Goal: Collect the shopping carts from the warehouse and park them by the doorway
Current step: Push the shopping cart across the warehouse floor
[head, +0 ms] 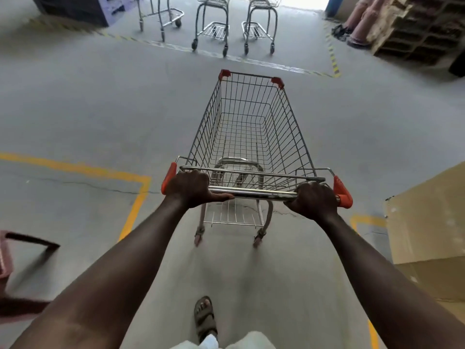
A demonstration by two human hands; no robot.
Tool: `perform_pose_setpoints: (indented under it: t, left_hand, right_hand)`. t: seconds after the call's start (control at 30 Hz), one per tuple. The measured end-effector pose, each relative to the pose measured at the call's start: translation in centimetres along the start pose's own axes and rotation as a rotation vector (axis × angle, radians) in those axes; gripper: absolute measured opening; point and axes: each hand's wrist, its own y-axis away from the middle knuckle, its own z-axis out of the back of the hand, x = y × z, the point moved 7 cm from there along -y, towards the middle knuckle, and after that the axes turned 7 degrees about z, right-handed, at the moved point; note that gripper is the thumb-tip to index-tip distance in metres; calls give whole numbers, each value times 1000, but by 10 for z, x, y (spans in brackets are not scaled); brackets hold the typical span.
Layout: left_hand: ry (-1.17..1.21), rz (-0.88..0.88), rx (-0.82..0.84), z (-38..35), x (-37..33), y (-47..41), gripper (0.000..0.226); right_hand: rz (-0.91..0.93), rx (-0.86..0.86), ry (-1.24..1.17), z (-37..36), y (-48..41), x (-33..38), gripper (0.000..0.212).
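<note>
Wire-mesh steel shopping cart with orange corner caps (247,127): upright on grey concrete floor (88,109), centre of view, basket empty, nose aimed at the far floor edge.
Chrome push bar (251,193): gripped at both ends.
Left hand (190,188): clamped around the bar's left end, thumb laid along the underside.
Right hand (313,200): clamped around the bar's right end, just beside the orange end cap.
Three parked grey wire carts (212,23): side by side near the far floor edge, beyond a yellow-black striped floor line (226,55), well apart from the held cart; upper baskets cut off by the frame.
Bright opening behind them, possibly the doorway.
Stacked wooden pallets (417,28): far right corner.
Brown cardboard box (427,222): right edge.
</note>
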Motion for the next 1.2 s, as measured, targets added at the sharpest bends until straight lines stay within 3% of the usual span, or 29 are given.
perform_pose_setpoints:
  t: [0.3, 0.43, 0.53, 0.8, 1.0, 1.2]
  left_hand:
    - [-18, -148, -10, 21, -52, -178, 94]
    - [3, -192, -21, 34, -87, -258, 89]
    - [-12, -157, -51, 43, -109, -323, 94]
    - [-15, -118, -21, 58, -156, -466, 98]
    - [-41, -109, -27, 68, -174, -559, 103]
    - [-5, -169, -53, 75, -190, -671, 102]
  right_hand:
    - [-107, 8, -2, 5, -127, -87, 79]
    - [-143, 42, 0, 5, -199, -142, 52]
    - [-163, 41, 7, 6, -257, -186, 48]
    - [-95, 51, -1, 16, -390, -269, 80]
    - [-114, 52, -31, 19, -473, -313, 68]
    - [-161, 47, -32, 24, -563, -354, 82]
